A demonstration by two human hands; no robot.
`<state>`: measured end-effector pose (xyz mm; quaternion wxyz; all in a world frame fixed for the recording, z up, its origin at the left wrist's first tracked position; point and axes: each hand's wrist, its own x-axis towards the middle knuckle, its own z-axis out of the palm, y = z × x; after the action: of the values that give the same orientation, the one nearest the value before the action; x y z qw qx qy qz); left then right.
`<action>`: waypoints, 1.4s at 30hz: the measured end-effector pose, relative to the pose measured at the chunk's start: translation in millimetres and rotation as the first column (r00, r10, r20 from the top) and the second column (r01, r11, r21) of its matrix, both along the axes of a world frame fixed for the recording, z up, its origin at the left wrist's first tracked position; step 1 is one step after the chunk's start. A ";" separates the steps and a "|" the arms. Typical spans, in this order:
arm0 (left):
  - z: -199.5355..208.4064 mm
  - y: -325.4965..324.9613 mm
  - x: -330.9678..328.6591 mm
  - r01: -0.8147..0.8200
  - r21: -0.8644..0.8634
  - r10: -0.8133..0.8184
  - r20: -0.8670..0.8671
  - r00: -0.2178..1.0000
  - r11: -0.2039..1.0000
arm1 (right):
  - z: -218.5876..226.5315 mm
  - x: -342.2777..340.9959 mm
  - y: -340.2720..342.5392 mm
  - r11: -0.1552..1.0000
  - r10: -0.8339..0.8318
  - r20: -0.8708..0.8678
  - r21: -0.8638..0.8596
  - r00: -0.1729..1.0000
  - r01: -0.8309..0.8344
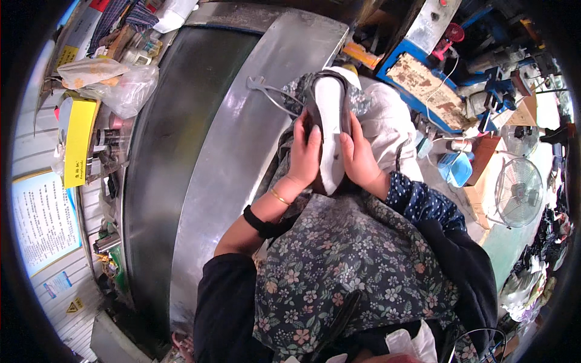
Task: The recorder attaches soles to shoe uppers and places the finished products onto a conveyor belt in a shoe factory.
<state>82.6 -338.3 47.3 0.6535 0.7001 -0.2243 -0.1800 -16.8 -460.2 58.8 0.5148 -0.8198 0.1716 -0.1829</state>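
Note:
Both my hands grip a dark shoe, its long white sole-shaped face (331, 121) turned up toward me. My left hand (304, 152) wraps the left side, thumb lying along the dark edge. On the opposite side, my right hand (361, 156) closes round it with the thumb near the white face. The narrower end points down toward my body, above my floral apron (357, 260). A small dark mark shows on the white face. My fingers under the shoe are hidden.
A metal-edged conveyor (233, 151) with a dark belt runs along my left. White cloth (390, 121) lies beyond my right hand. Farther right are a blue-framed machine (423, 78), a blue plastic container (455, 168), a cardboard box (481, 181) and a fan (518, 192).

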 end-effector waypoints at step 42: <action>19.1 -58.9 65.2 0.274 -0.209 -0.323 -0.250 0.913 0.939 | 44.2 90.1 -87.7 0.420 0.277 0.097 0.883 0.956 -0.211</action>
<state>147.8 -397.2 66.4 0.7005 0.5666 -0.2486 -0.3556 73.3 -547.9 103.0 0.8798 -0.4537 0.1372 0.0356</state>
